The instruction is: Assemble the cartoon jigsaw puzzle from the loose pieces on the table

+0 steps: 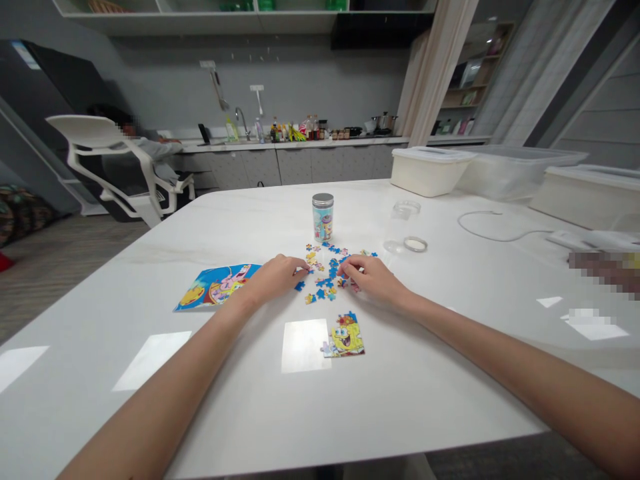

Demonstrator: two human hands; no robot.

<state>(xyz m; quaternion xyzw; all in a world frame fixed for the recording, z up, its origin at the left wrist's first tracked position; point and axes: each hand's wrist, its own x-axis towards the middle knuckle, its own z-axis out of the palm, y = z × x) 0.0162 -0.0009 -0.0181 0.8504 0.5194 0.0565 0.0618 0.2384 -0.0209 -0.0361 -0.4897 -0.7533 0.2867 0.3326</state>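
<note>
Loose jigsaw puzzle pieces (333, 268), mostly blue and yellow, lie scattered on the white table between my hands. At their left edge my left hand (281, 275) is closed, thumb and forefinger pinching a small puzzle piece (311, 271). My right hand (371, 275) is closed in a pinch over the right side of the pieces; its fingertips hide what they hold. Nearer to me lies a joined puzzle section (346, 337) with a yellow cartoon face. Beside my left forearm is a picture sheet (207, 285), partly covered by that arm. Behind the pieces stands a printed tin with a silver lid (323, 219).
A clear jar (397, 230) and a ring-shaped lid (415, 244) are at the back right. Storage boxes (427, 172) and a white cable (487, 230) lie farther right. Beyond the table, a person sits by a white chair (103, 137) near the kitchen counter (295, 145).
</note>
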